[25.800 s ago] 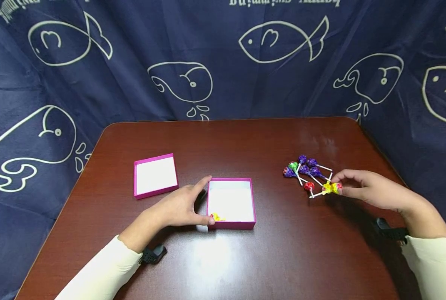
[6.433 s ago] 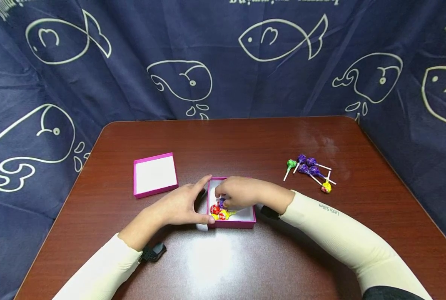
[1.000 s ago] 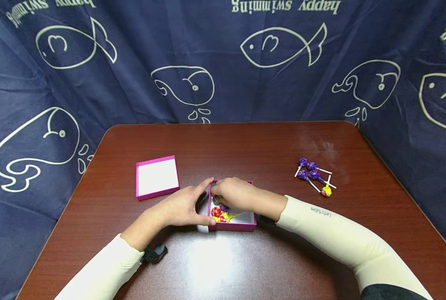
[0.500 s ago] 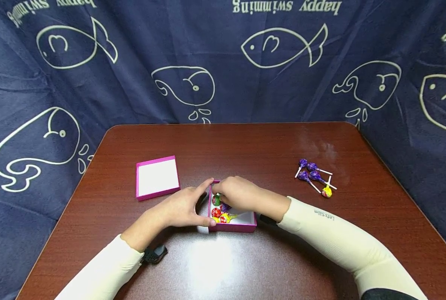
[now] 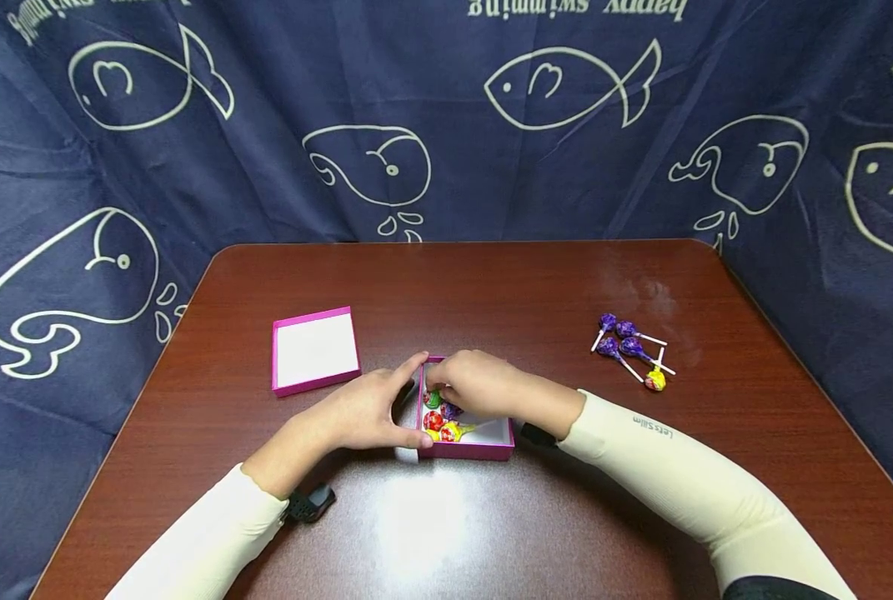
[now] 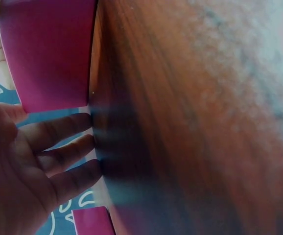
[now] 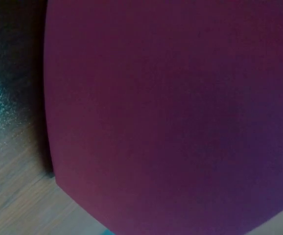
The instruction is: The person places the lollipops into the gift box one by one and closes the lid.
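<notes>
The pink box with a white inside [image 5: 464,451] sits in mid-table, in the head view. My left hand [image 5: 362,410] holds its left side, thumb at the front corner and index finger at the back corner. In the left wrist view the other fingers [image 6: 65,155] lie relaxed beside the pink wall. My right hand [image 5: 476,383] reaches into the box, fingers curled at a green lollipop [image 5: 433,400], its fingertips partly hidden. Near it lie a purple lollipop [image 5: 450,411], a red one [image 5: 433,420] and yellow ones [image 5: 451,432] along the left and front walls.
The shallow pink lid [image 5: 315,351] lies inside up, left of the box. Several purple lollipops [image 5: 630,347] and a yellow one [image 5: 654,380] lie at the right of the brown table [image 5: 491,292]. A blue fish-print curtain [image 5: 446,183] hangs behind.
Since the oldest frame, red, purple, yellow and green lollipops have come from the right pile into the box. Over the last second my right hand shifts slightly, showing more green lollipop; my left stays.
</notes>
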Demonstrator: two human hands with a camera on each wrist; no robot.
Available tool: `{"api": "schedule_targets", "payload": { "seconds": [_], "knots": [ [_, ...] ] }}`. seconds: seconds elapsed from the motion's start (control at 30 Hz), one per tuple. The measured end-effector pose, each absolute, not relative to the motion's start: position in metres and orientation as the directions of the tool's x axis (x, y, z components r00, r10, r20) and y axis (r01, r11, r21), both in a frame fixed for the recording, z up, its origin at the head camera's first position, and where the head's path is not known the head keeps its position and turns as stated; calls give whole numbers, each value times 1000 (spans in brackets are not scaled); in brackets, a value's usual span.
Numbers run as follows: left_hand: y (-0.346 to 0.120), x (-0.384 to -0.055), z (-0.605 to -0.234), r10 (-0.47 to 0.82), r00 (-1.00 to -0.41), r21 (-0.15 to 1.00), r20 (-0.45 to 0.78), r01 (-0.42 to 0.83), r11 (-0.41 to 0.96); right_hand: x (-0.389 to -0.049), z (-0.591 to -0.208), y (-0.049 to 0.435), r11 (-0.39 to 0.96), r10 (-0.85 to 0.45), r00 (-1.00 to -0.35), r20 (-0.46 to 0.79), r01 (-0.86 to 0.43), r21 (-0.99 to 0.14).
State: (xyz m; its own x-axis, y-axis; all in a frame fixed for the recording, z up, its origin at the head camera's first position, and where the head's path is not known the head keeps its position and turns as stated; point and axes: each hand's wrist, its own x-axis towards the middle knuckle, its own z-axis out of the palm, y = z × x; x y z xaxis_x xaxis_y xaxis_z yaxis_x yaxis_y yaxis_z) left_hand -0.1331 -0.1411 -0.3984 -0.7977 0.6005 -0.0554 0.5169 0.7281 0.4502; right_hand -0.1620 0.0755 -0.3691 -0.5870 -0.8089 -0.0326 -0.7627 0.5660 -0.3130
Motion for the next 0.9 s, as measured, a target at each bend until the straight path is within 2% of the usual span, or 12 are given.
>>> {"api": "schedule_targets", "payload": {
  "seconds": [0.5, 0.67, 0.77, 0.9],
  "knots": [
    [-141, -133, -397, 602, -797, 458, -53, 516, 724, -161, -367, 80, 532, -833, -551, -52, -771, -349],
    [-141, -133, -396, 601, -797, 456, -57, 515, 726, -161, -365, 82, 546, -825, -561, -63, -765, -342],
    [-140, -133, -395, 600, -798, 459, -59, 512, 727, -161, -362, 84, 541, -824, -565, -38, -767, -343],
    [-140, -133, -395, 597, -799, 457, -72, 505, 732, -164, -356, 94, 498, -826, -560, 65, -779, -380]
  ]
}}
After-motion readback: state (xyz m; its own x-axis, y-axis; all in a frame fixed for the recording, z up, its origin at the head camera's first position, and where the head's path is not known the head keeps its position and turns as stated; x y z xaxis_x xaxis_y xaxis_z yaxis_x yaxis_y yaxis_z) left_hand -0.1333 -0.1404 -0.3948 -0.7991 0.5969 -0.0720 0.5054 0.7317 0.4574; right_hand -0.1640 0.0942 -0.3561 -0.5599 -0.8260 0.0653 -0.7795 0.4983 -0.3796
